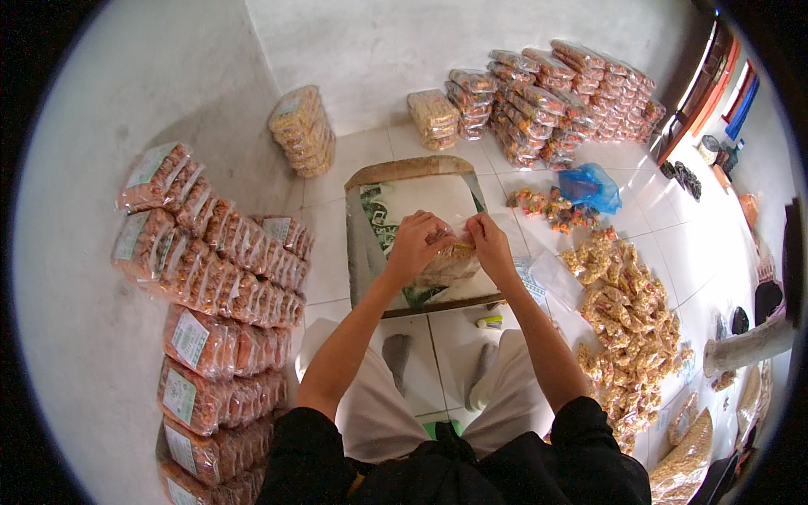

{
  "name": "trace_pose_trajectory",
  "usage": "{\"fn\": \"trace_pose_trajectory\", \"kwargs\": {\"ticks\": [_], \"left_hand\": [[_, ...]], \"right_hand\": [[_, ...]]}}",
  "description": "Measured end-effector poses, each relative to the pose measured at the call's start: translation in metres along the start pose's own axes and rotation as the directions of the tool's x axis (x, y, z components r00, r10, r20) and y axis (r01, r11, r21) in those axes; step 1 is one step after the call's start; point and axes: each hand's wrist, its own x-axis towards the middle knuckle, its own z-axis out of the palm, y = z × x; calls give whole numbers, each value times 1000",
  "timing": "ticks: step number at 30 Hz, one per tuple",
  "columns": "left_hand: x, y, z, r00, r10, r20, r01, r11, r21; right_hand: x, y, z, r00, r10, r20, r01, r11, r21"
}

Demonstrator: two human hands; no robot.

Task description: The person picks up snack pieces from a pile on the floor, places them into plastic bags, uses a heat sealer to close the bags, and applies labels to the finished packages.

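Note:
Both my hands hold the top edge of a clear plastic bag (449,265) with small golden snack packets inside. My left hand (421,238) pinches the bag's mouth from the left, and my right hand (487,243) grips the opposite side a short way off. The bag rests on a low wooden table (363,265) that is partly covered by a white and green printed sheet (410,196). Fingers hide part of the bag's opening. Right of the table, a flat clear plastic bag (558,278) and a printed paper label (529,278) lie on the tiles.
Stacked packed snack bags (208,259) line the left wall. More stacks (549,101) stand along the back wall. A heap of small snack packets (625,328) spreads at right, beyond a blue plastic bag (590,188). A yellow-green tool (490,322) lies under the table's front edge.

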Motion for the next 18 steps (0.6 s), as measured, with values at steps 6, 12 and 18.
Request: {"fn": "trace_pose_trajectory", "kwargs": {"ticks": [6, 12, 18], "left_hand": [[-5, 0, -2, 1000, -19, 21, 21, 997, -75], [-6, -6, -1, 999, 45, -20, -47, 994, -98], [-10, -5, 3, 998, -2, -60, -10, 981, -193]], "right_hand": [[1, -4, 7, 990, 135, 32, -137, 985, 100], [0, -7, 8, 997, 78, 26, -79, 996, 37], [-4, -13, 12, 990, -106, -88, 94, 988, -125]]}}
